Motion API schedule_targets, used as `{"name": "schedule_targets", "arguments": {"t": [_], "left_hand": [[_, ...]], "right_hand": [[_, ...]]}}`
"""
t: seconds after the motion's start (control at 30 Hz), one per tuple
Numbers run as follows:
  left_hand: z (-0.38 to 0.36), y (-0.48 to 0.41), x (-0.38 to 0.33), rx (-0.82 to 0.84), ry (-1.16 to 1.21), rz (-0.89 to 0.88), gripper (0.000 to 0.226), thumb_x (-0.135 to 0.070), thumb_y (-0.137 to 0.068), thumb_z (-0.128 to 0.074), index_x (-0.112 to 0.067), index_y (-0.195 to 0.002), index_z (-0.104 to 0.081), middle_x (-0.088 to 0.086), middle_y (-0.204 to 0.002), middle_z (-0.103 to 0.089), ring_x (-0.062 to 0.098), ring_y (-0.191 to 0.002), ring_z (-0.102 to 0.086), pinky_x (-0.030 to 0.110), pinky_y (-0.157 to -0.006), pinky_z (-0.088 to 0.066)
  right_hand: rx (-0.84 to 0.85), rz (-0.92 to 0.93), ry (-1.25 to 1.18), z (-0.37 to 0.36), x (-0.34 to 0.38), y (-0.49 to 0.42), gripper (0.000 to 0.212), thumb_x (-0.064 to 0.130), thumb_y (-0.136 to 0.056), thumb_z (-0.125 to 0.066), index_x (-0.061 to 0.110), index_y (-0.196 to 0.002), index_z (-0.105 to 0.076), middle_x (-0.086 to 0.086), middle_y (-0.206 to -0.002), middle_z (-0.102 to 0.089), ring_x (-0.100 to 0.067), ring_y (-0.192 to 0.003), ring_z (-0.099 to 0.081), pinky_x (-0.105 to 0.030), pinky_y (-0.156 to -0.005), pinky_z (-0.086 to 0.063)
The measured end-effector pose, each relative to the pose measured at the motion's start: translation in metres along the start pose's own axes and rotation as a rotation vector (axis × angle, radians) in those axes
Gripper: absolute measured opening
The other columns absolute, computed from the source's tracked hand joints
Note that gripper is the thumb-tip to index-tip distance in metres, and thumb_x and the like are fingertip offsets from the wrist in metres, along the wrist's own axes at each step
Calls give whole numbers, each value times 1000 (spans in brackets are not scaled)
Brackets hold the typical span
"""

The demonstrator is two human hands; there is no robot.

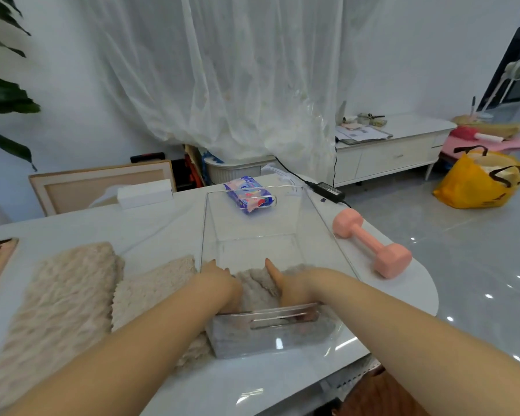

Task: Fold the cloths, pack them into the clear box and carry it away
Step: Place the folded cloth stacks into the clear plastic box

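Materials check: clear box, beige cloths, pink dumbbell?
Clear box: rigid see-through plastic, probably acrylic; glossy, with sharp highlights on the walls.
Beige cloths: plush high-pile fabric, matte; tufted, fuzzy surface.
Pink dumbbell: smooth matte coating, maybe vinyl or neoprene; core not visible.

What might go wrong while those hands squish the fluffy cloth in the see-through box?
1. The pink dumbbell lies near the white table's curved edge; bumping it with the clear plastic box might roll it off.
2. The grey fluffy cloth under the left hand and right hand may spring back up unfolded when released.
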State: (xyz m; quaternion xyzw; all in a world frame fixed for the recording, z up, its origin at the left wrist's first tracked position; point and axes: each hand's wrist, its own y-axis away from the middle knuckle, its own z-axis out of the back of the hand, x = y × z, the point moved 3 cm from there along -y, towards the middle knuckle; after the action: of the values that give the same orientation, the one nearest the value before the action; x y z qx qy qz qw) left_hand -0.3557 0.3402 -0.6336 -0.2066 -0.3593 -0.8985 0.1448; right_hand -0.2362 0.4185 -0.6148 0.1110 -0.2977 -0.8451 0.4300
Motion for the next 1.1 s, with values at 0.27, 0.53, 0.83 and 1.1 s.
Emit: {"name": "schedule_targets", "arguments": {"t": [0.27,0.53,0.83,1.1], "left_hand": [[-22,-11,-8,91,-66,21,66,-38,-102,-28,-11,-153,5,10,-161,2,23,-148,-5,53,-116,9],[13,29,8,-426,277,-101,40,-40,-89,-58,-16,-120,-53,4,-122,-59,23,-118,-53,43,-117,-7],[-48,74,102,-199,676,165,66,-25,-91,-55,-17,-148,-22,6,-144,-35,27,-128,-42,37,-97,-42],[-112,47,63,-131,807,71,133,-71,-65,-69,-31,-146,28,5,-156,27,31,-145,19,57,-117,-5]], "right_hand": [[127,53,15,-8,4,3,101,22,-89,-61,43,-147,19,-8,-158,-24,-30,-135,-40,-34,-99,-38],[117,-8,86,-6,8,0,108,27,-82,-68,30,-151,16,-12,-156,-25,-33,-137,-35,-41,-105,-36],[-421,77,-48,53,71,26,43,10,-89,-47,9,-132,-45,-14,-122,-55,-31,-96,-58,-34,-70,-49],[-583,413,-372,14,124,11,26,25,-91,-50,23,-115,-61,-7,-94,-65,-24,-91,-58,-30,-71,-42]]}}
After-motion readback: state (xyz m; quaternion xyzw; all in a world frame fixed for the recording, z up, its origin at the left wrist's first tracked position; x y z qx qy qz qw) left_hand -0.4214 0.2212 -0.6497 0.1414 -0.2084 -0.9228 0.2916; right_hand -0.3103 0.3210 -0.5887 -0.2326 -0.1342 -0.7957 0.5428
